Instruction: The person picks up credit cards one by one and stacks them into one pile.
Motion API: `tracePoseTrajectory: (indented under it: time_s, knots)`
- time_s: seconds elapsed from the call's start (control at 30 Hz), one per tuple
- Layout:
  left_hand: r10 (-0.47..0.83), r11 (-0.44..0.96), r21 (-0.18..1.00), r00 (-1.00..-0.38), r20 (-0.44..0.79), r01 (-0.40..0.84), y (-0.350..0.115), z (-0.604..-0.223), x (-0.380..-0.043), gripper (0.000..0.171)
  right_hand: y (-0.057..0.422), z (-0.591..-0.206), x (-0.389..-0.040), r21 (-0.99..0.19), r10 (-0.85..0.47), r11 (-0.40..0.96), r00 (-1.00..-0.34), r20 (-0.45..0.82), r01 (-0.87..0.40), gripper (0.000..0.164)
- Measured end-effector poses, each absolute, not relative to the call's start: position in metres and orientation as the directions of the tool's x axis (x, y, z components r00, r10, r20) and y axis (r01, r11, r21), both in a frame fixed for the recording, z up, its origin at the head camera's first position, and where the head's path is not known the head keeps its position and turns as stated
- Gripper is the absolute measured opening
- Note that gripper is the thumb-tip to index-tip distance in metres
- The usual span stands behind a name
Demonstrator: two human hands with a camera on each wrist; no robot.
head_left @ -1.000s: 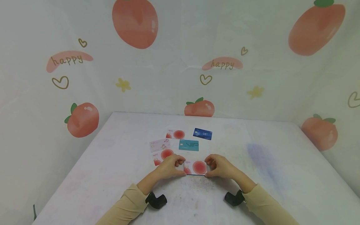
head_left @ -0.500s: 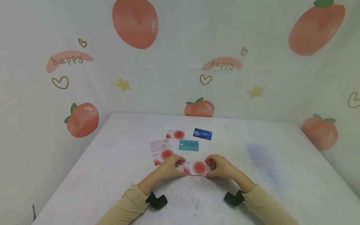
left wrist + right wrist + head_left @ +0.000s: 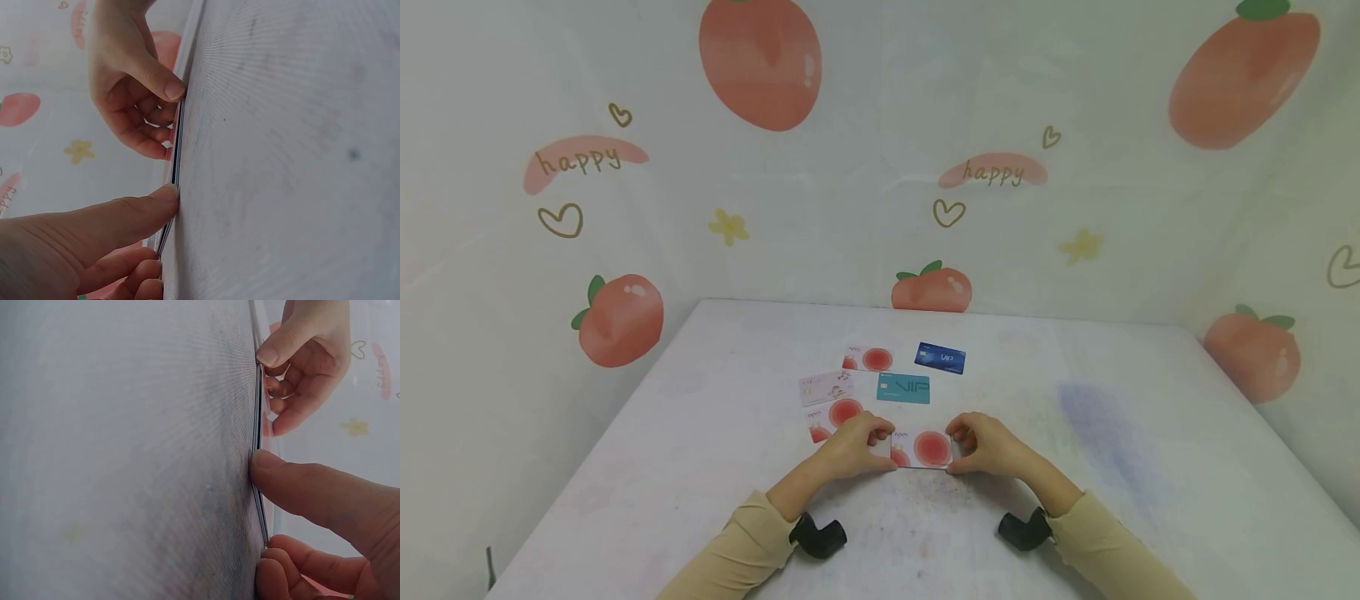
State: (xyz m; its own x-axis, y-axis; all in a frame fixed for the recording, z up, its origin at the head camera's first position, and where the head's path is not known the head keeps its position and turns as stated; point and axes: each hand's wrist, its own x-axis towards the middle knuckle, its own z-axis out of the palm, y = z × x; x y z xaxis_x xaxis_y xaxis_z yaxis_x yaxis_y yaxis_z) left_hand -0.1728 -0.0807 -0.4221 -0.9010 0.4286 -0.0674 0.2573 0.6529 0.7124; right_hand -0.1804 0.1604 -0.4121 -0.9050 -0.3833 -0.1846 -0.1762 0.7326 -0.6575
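Note:
In the head view, a small stack of plastic cards (image 3: 912, 442) lies flat near the middle of the table, a white card with a red-orange circle on top. My left hand (image 3: 850, 447) grips its left end, thumb at the near corner and fingers at the far one. At the opposite end, my right hand (image 3: 992, 446) holds the card corners the same way. From the left wrist, the stack's edge (image 3: 177, 144) shows thin dark and light layers low over the table. The right wrist view shows this layered edge (image 3: 257, 406) between both thumbs.
Beyond the hands lie a teal VIP card (image 3: 903, 388), a dark blue VIP card (image 3: 940, 357) and a peach-print card (image 3: 868, 358). Left of these are a pale pink card (image 3: 827, 388) and another peach-print card (image 3: 835, 417), partly behind my left hand. A peach-patterned curtain (image 3: 850, 208) backs the table.
A dark blue strip showed under the top card's near edge a second ago; now only a thin line shows there. Both hands stay in place.

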Motion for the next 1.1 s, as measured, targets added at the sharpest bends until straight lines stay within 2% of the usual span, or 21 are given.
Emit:
tracePoseTrajectory:
  time_s: [1.1]
  knots:
    - [0.432, 0.651, 0.713, -0.900, -0.063, 0.262, -0.0805, -0.4214, -0.1718, 0.049, 0.1622, -0.4132, -0.1819, -0.663, -0.415, 0.721, -0.892, -0.180, -0.202, 0.044]
